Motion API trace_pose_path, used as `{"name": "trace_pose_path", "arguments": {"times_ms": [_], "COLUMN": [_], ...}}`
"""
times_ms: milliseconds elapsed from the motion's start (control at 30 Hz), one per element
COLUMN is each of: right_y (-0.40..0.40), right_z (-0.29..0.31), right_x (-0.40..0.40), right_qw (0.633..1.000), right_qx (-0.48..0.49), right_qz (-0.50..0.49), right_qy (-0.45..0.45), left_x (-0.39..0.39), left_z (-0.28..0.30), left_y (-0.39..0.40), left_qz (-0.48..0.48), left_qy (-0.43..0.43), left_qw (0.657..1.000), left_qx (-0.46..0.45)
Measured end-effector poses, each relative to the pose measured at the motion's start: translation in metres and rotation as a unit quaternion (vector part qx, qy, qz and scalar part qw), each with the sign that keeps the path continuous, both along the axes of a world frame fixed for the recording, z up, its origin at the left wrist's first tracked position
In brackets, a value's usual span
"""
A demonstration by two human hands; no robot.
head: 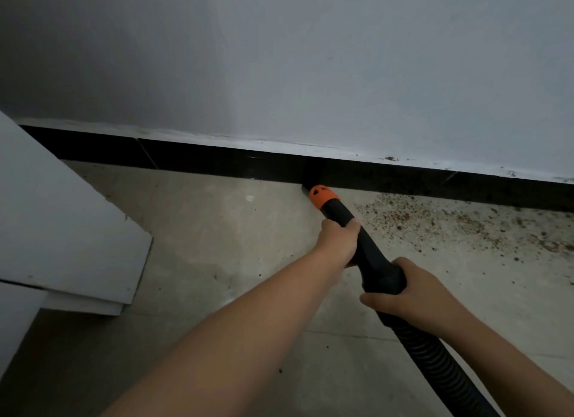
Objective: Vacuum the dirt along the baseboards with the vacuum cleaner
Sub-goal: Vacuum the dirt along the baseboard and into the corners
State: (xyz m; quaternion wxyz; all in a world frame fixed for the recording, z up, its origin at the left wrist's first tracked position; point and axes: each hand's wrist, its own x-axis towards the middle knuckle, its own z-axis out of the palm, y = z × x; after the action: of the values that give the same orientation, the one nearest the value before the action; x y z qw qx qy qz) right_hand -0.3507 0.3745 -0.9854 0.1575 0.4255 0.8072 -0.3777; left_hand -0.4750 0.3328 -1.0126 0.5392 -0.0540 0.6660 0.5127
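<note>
Hands: right hand (407, 295) grips the ribbed black vacuum hose (435, 364); left hand (340, 239) wraps fingers round the black wand with orange collar (323, 197).
Nozzle: against the glossy black baseboard (217, 163).
Dirt: brown crumbs (450, 221) right of the nozzle.
Room: pale floor tiles (217, 230) open leftward to one white panel (62, 215).
Writing: none readable.

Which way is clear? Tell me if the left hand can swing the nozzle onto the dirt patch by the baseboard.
Probably yes. The left hand grips the vacuum wand, whose nozzle is at the baseboard. The dirt lies just right of it on open floor, with nothing between.
</note>
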Motion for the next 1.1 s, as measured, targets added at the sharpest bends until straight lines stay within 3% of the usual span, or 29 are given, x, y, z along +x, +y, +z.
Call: {"name": "trace_pose_path", "arguments": {"times_ms": [367,667,833,1100], "right_y": [-0.031,-0.023,-0.012,-0.004], "right_z": [-0.012,0.016,0.034,0.036], "right_x": [-0.066,-0.053,-0.033,-0.009], "right_qw": [0.994,0.991,0.986,0.989], "right_qx": [-0.071,-0.048,-0.054,-0.058], "right_qz": [0.055,0.117,0.155,0.127], "right_qy": [0.069,0.033,-0.019,-0.048], "left_x": [-0.046,-0.045,-0.023,-0.004], "left_z": [-0.002,0.011,0.017,0.021], "left_y": [-0.049,-0.053,-0.047,-0.033], "left_qz": [0.152,0.199,0.162,0.110], "left_qy": [0.092,0.073,0.026,-0.006], "left_qw": [0.983,0.977,0.985,0.993], "left_qx": [-0.040,-0.028,-0.052,-0.040]}}
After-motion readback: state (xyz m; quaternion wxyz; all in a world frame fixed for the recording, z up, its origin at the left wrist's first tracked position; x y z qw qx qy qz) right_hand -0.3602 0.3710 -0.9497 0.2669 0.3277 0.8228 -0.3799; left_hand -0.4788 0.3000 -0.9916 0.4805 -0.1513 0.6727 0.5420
